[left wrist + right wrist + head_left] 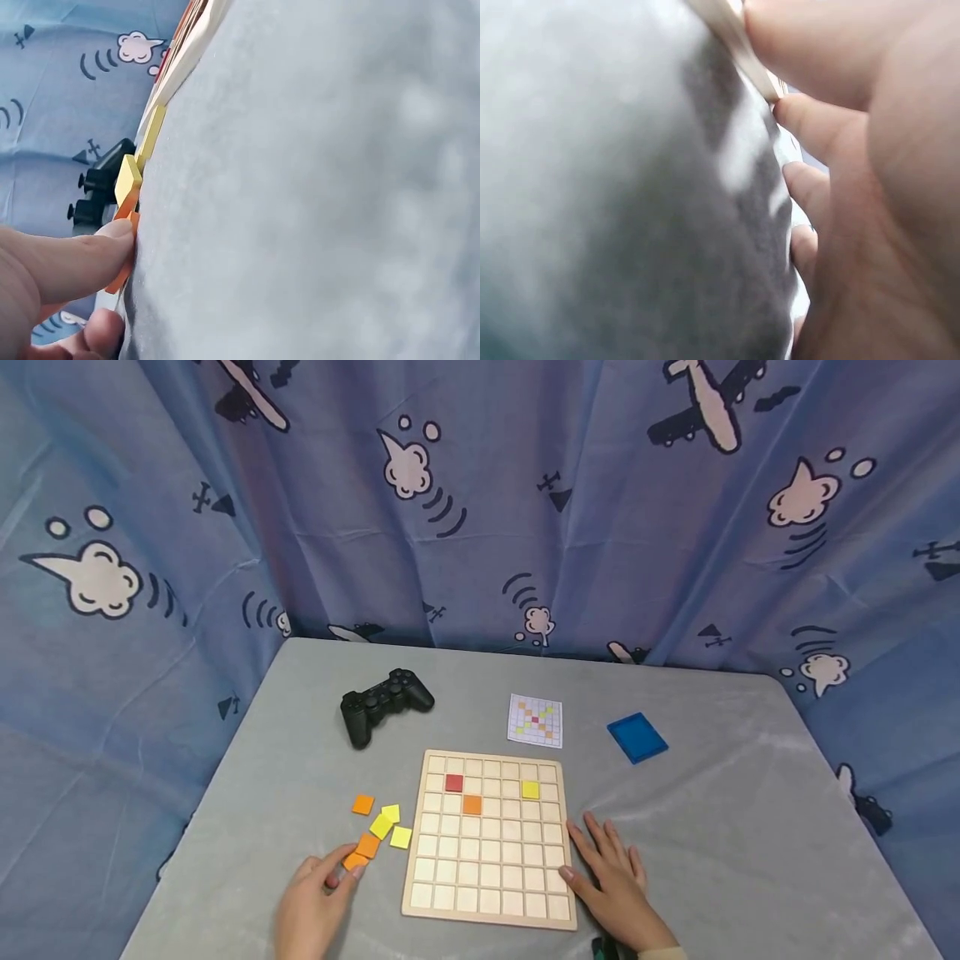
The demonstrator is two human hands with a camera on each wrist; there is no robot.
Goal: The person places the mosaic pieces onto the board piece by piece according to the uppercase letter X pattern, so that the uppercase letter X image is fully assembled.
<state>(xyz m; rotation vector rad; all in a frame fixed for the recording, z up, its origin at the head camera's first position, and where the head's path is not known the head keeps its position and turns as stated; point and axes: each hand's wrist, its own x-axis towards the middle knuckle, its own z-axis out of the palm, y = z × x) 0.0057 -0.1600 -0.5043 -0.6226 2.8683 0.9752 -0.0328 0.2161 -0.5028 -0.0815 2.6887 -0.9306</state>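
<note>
My left hand [315, 897] is at the left of the table, thumb and index finger pinching an orange tile [354, 862]. In the left wrist view the thumb lies against an orange tile [129, 259], with the other fingers partly hidden. Just beyond lie another orange tile [368, 845] and several yellow tiles [381, 826]. The wooden grid board [480, 923] bears a red tile [453, 783], an orange tile [472, 805] and a yellow tile [530, 790]. Fingers spread, my right hand [617, 885] rests on the table, thumb and index fingertip touching the board's right edge.
Behind the board lie a black game controller [384, 703], a printed pattern card [535, 721] and a blue square tray [637, 738]. A single orange tile [363, 805] sits left of the yellow ones. A patterned curtain [480, 527] hangs behind the grey table [750, 827].
</note>
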